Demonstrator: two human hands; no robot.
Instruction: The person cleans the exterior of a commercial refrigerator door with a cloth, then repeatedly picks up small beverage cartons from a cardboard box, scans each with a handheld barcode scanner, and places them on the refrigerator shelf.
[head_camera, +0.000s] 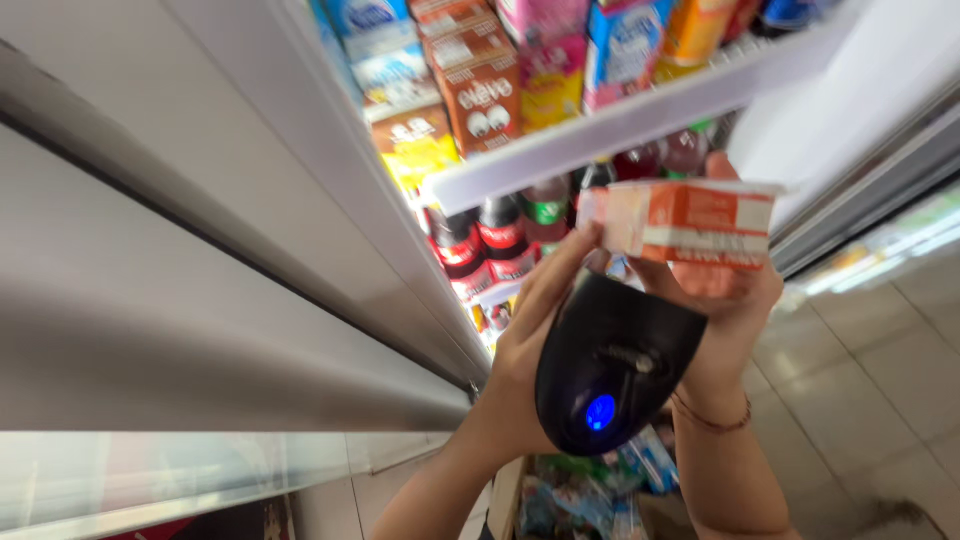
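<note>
an orange and white carton (690, 222) is held up in front of the open cooler by the right hand (725, 305), whose fingers are wrapped around it from below and behind. its long axis is laid nearly level, tilted a little down toward the right. a black handheld scanner (612, 365) with a blue light is gripped in the left hand (530, 340), fingers closed along its left side, with the index finger stretched up to touch the carton's left end. the scanner is placed just below the carton, its head aimed upward at the underside, so the two hands are almost touching. the carton's lower face and the scanner's window are hidden, and the carton is blurred. behind, a white shelf edge (620, 125) is seen with juice cartons (480, 80) above and dark soda bottles (500, 235) below. a thin bracelet (712, 420) is worn on the right wrist. what lies in the box (590, 495) near the floor is hard to make out.
</note>
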